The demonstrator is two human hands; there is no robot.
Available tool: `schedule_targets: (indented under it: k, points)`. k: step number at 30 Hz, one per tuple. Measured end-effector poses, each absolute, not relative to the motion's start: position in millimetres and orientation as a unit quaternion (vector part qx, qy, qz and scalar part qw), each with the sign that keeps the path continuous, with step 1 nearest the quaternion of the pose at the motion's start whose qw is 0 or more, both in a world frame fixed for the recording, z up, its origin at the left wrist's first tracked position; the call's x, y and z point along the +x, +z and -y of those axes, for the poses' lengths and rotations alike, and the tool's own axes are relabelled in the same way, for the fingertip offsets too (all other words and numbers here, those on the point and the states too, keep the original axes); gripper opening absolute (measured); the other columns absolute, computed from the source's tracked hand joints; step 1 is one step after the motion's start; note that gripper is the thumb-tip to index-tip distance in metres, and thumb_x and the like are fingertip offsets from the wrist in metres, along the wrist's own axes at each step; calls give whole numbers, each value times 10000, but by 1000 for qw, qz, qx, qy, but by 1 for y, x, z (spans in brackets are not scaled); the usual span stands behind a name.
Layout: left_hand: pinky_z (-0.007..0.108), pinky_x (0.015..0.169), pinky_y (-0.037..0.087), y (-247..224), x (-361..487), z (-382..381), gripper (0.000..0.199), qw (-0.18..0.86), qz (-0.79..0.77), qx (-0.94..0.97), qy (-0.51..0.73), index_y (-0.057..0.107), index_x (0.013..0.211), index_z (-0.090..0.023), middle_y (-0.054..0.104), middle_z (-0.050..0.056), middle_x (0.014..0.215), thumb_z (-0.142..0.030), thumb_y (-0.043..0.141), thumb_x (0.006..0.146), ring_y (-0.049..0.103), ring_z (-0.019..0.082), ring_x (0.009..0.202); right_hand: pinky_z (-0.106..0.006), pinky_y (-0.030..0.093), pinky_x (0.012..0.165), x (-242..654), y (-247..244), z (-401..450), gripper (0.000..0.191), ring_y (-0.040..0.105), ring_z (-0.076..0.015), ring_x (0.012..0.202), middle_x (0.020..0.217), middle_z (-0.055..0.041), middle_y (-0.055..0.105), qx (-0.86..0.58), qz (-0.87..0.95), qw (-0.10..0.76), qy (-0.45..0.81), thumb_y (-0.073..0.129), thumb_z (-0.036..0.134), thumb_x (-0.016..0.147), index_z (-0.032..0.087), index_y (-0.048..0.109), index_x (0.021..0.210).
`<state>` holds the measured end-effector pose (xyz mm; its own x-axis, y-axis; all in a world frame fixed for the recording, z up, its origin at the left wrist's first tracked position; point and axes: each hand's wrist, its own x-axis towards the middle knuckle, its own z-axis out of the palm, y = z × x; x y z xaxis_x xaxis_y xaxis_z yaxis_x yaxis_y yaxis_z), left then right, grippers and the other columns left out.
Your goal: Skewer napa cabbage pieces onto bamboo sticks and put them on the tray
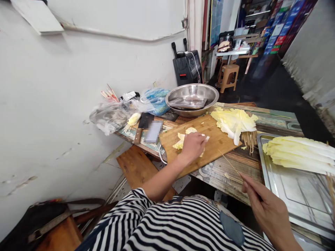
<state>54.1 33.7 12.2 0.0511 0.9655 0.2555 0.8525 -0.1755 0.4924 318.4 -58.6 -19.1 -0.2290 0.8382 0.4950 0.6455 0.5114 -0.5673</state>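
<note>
My left hand (193, 146) is closed over a yellow cabbage leaf (179, 142) on the wooden cutting board (217, 139), its fingers at the leaf's white end. Between the fingertips of my right hand (267, 204) is a thin wooden skewer (229, 161), its far tip pointing up and left toward the board. A pile of loose cabbage leaves (232, 122) lies at the board's right end, with a bundle of skewers (250, 141) partly under it. Long cabbage leaves (300, 153) lie side by side on the metal tray (277, 190) at the right.
Behind the board stands a steel bowl (193, 91) holding a metal dish. A cleaver (142, 127), a phone (154, 131), a small cabbage heart (134, 119) and plastic bags (115, 113) lie to the left. A black speaker (187, 66) stands beyond the bowl.
</note>
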Motion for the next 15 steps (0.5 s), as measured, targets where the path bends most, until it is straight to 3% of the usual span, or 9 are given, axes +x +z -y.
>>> schedule_targets:
  k: [2,5,7,9,12,15]
  points:
    - [352,879,469,19,44,-37,244,195,-613,672,366,776,881,-179,756,87,953,-292,582,978,671,234,936,-289,616,706,317,-15,57,306,766,-176,780,992,-45,801,-478,779,392,106,483,333,1027,246,677,1248]
    - [311,775,504,29,35,-41,212,361,-582,558,469,760,878,-152,758,64,855,-320,646,942,695,201,800,-333,615,763,314,-8,51,294,763,-206,862,1021,-78,782,-480,779,396,78,463,317,1027,223,695,1181]
    - [304,740,537,35,33,-41,252,486,-527,475,511,730,901,-133,752,62,814,-383,697,914,703,185,733,-346,610,798,311,-3,48,276,760,-219,916,1046,-82,779,-481,778,400,62,479,307,1021,227,697,1169]
    - [308,732,570,39,36,-37,319,585,-467,407,524,692,932,-126,753,67,803,-433,751,876,720,178,708,-308,602,730,309,4,46,297,765,-205,904,1062,-68,789,-473,787,393,48,498,279,1022,245,677,1256]
    - [302,691,594,40,42,-29,334,663,-428,347,507,644,952,-126,758,78,806,-417,782,863,734,180,688,-260,579,630,304,12,44,375,773,-177,877,1090,-42,796,-442,818,368,26,475,214,1031,283,629,1366]
    - [256,620,576,37,48,-22,282,703,-419,310,484,633,958,-127,751,74,773,-378,748,903,720,162,637,-275,594,681,299,17,41,370,768,-181,916,1134,-53,782,-433,827,358,14,448,203,1038,264,651,1341]
